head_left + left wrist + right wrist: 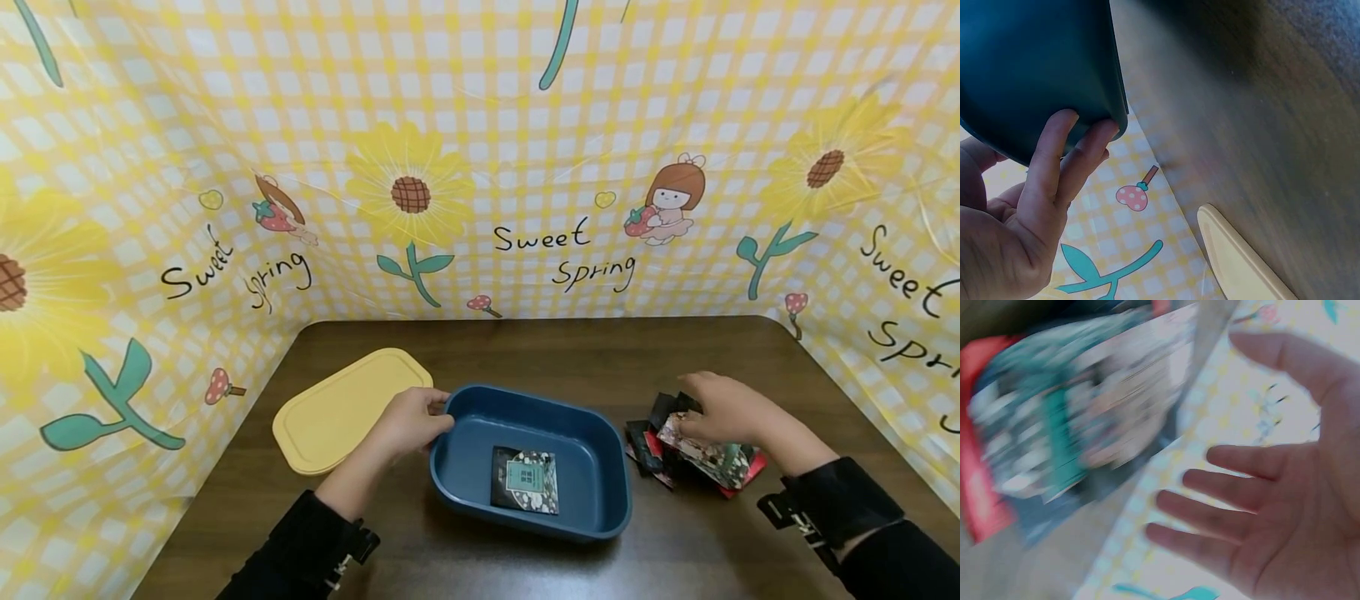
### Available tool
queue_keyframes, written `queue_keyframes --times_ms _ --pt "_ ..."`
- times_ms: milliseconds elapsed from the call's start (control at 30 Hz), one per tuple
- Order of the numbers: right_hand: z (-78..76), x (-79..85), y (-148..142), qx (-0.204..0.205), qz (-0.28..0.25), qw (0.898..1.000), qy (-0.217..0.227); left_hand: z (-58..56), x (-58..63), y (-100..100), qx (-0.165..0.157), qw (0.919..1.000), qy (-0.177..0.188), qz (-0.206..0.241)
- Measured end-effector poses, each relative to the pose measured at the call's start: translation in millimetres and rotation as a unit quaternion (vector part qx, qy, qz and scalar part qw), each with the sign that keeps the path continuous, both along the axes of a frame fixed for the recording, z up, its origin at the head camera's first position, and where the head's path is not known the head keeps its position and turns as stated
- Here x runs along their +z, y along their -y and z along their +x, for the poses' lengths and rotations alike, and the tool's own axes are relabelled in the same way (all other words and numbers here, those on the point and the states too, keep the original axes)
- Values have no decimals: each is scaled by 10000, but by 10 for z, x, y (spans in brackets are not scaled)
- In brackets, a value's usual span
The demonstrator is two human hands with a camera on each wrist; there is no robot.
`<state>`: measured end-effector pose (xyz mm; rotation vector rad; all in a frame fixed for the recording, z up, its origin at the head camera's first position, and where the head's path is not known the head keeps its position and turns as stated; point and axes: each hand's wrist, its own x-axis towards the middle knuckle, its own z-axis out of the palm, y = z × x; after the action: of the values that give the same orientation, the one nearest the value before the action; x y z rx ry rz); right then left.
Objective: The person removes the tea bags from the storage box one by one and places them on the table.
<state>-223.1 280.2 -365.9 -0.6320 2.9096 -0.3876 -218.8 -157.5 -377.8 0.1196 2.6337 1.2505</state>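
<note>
A blue plastic box (pixel 592 450) stands uncovered on the table, with one dark floral-printed sachet (pixel 525 481) lying flat inside. My left hand (pixel 411 421) holds the box at its far left corner; in the left wrist view, fingers (pixel 1054 144) press against its outer wall. To the right of the box lies a loose pile of printed sachets (pixel 712 458), black, red and floral. Over that pile my right hand (pixel 723 408) hovers, its fingers spread. The right wrist view has the hand (pixel 1279 512) apart from the blurred sachets (pixel 1029 437), holding nothing.
A yellow lid (pixel 337 412) lies flat on the brown wooden table (pixel 540 350), left of the box and close to my left forearm. Yellow checked cloth (pixel 495 150) with printed flowers hangs behind the table and along both sides.
</note>
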Motion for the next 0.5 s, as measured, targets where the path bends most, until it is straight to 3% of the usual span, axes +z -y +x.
queue_keyframes --times_ms 100,200,333,500 --pt "61 48 281 590 -404 9934 -898 1 4 -17 20 10000 2 19" --pt "123 56 586 1339 -695 9818 -1156 9 11 -42 16 9999 42 108" --pt "191 39 964 2039 -696 9751 -524 24 13 -76 -44 9998 85 200" --pt "178 -49 1313 2400 -332 9698 271 42 29 -129 -90 9997 132 206"
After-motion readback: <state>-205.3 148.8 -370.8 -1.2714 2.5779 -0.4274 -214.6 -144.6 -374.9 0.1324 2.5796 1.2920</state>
